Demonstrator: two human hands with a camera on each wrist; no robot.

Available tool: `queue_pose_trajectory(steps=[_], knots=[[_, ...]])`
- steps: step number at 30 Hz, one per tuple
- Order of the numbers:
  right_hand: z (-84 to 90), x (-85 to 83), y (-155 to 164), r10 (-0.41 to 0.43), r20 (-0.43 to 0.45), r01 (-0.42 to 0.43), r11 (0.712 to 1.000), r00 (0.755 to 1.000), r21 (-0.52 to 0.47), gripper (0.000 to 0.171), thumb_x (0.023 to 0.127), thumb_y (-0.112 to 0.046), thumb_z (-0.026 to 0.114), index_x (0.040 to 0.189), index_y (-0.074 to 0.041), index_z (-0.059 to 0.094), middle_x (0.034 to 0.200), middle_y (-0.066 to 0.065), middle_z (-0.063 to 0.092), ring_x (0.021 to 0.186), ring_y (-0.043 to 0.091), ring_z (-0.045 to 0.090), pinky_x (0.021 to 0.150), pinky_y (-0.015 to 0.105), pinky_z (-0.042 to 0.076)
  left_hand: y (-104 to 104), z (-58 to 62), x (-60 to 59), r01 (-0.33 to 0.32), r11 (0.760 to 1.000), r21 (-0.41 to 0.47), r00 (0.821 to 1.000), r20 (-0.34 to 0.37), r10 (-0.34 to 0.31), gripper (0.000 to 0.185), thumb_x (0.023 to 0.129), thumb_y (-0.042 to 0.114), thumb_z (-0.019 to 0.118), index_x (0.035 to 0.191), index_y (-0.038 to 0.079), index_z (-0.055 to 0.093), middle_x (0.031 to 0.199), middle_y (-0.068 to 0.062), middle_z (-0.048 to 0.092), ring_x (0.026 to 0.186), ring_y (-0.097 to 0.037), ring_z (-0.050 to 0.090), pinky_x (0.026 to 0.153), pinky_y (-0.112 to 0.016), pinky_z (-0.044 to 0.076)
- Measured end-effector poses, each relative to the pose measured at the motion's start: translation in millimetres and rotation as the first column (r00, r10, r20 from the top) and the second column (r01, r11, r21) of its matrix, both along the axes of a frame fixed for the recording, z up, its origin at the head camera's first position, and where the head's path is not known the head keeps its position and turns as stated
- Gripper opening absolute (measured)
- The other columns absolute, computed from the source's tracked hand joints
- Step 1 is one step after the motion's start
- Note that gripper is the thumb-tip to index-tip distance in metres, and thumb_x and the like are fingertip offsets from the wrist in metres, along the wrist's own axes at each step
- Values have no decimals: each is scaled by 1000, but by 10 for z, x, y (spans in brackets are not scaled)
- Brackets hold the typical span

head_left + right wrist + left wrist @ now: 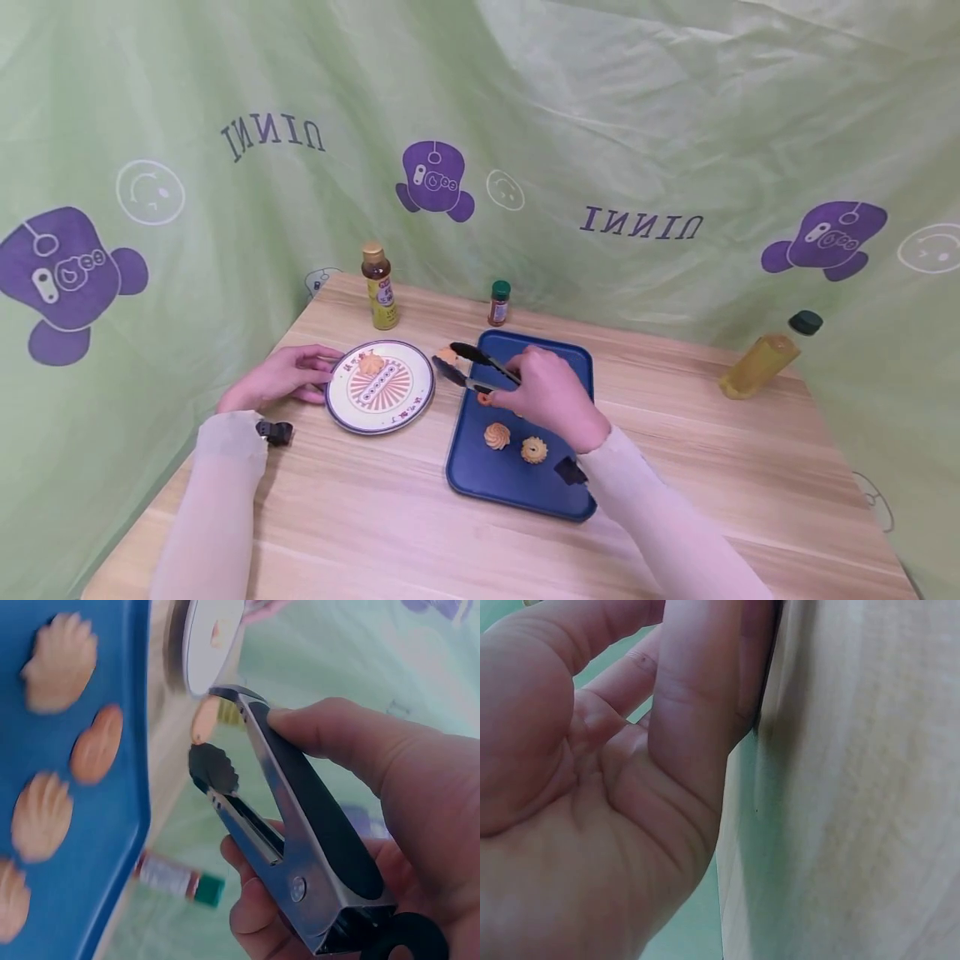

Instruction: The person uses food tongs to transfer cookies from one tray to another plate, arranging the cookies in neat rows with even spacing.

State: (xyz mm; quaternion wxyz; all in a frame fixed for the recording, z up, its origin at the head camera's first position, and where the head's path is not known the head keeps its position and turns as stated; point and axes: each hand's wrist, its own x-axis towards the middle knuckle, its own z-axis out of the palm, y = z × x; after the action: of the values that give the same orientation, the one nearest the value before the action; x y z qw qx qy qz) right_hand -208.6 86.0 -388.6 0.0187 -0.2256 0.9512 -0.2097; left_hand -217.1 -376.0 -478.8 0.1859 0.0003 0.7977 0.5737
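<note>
My right hand (546, 392) grips black-and-silver food tongs (281, 802) above the left edge of the blue tray (517, 492). Between the tong tips is a cookie (204, 720), held level between plate and tray. On the tray lie a swirled cookie (497, 435), a round cookie (534, 450) and others partly hidden under my right hand. My left hand (288, 375) touches the left rim of a white plate (408, 392) with extended fingers. One swirled cookie (371, 363) sits on the plate near its far edge.
Behind the plate stands a sauce bottle (382, 292) with a gold cap. A small green-capped spice jar (499, 303) is just beyond the tray. At the right, a bottle of yellow liquid (761, 365) leans. A green printed curtain (540, 100) surrounds the wooden table (360, 508).
</note>
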Motion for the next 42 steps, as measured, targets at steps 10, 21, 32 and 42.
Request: queue_pose_trajectory(steps=[10, 21, 32, 42], knots=[[-155, -1, -535, 108, -106, -103, 993, 989, 48, 31, 91, -34, 93, 93, -5, 81, 91, 6, 66, 76, 19, 56, 60, 32, 51, -3, -25, -18, 5, 1000, -4, 1000, -8, -5, 61, 111, 1, 64, 167, -7, 42, 136, -23, 66, 96, -16, 80, 89, -36, 76], [-251, -4, -767, 129, -166, -116, 989, 978, 89, 35, 89, -36, 95, 88, -5, 78, 89, 9, 68, 80, 25, 63, 63, 41, 62, 6, -12, 24, 4, 1000, -11, 1000, -15, -4, 61, 111, 2, 65, 167, -7, 42, 139, -26, 65, 97, -17, 80, 89, -37, 76], [-270, 1, -804, 116, -161, -101, 990, 980, 96, 36, 88, -38, 95, 90, -6, 80, 90, 7, 69, 78, 22, 62, 64, 39, 61, -19, -12, 29, 13, 1000, -23, 999, -28, -14, 60, 111, 2, 64, 166, -9, 42, 138, -27, 65, 96, -17, 80, 88, -37, 76], [-237, 36, -765, 98, -127, -90, 994, 987, 67, 35, 87, -36, 96, 86, -7, 76, 90, 7, 65, 79, 22, 58, 64, 38, 58, -6, 16, 17, 19, 999, -27, 999, -28, -20, 61, 111, 2, 64, 166, -10, 40, 137, -25, 65, 96, -17, 80, 89, -37, 76]])
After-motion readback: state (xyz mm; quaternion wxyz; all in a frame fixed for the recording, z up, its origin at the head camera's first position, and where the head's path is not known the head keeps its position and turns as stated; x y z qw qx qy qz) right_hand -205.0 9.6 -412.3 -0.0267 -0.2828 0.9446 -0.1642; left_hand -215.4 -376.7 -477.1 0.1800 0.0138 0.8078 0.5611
